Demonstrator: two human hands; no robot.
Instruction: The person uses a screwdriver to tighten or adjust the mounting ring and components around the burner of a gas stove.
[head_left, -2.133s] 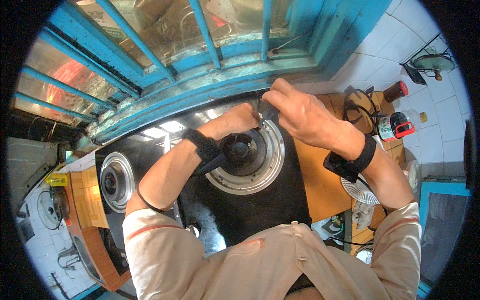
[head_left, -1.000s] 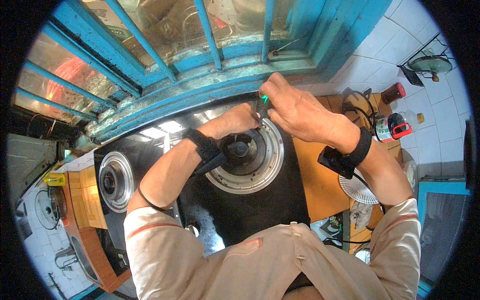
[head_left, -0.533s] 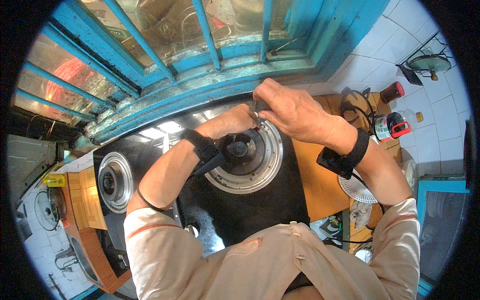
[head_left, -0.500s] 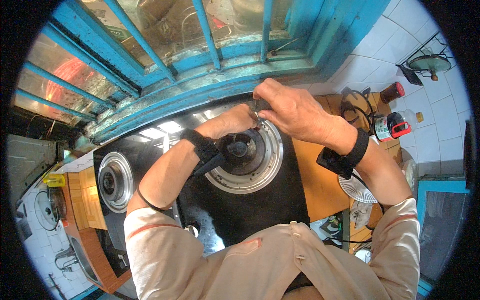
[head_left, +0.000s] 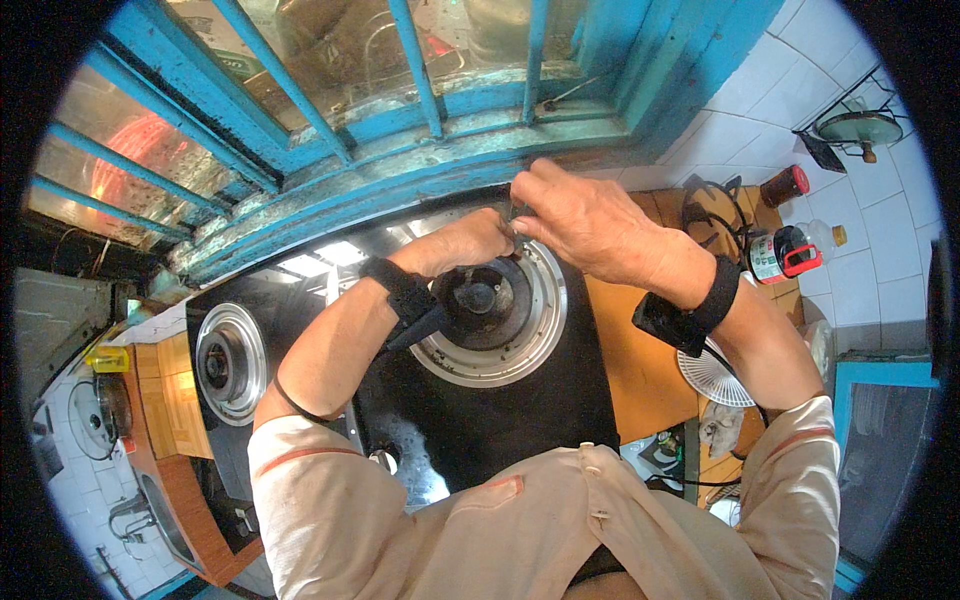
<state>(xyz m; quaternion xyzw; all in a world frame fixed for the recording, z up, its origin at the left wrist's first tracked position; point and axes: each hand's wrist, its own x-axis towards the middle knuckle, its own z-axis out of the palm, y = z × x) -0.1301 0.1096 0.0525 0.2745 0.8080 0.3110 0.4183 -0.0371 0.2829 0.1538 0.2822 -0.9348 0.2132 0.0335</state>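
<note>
Both my hands meet over the far side of the right burner (head_left: 487,375) of a black glass-topped gas stove (head_left: 500,425). My left hand (head_left: 468,243) is closed, its fingertips at the burner's far rim. Close beside it on the right, my right hand (head_left: 590,222) is closed too, thumb and fingers pinched together. Something small, thin and dark shows between the two hands, but its kind is unclear. Beneath my hands, the dark burner head (head_left: 480,298) sits inside the silver ring, partly covered by my left wrist's black band (head_left: 405,300).
The left burner (head_left: 232,365) lies across the stove. A blue barred window (head_left: 420,75) rises behind the stove. To the right, an orange-brown counter (head_left: 640,370) holds a clear bottle (head_left: 785,252), a red-lidded jar (head_left: 785,187), black cables and a white ribbed round thing (head_left: 715,378).
My right hand has shifted and turned very slightly, its knuckles a little to the right. My left hand stays almost in place.
</note>
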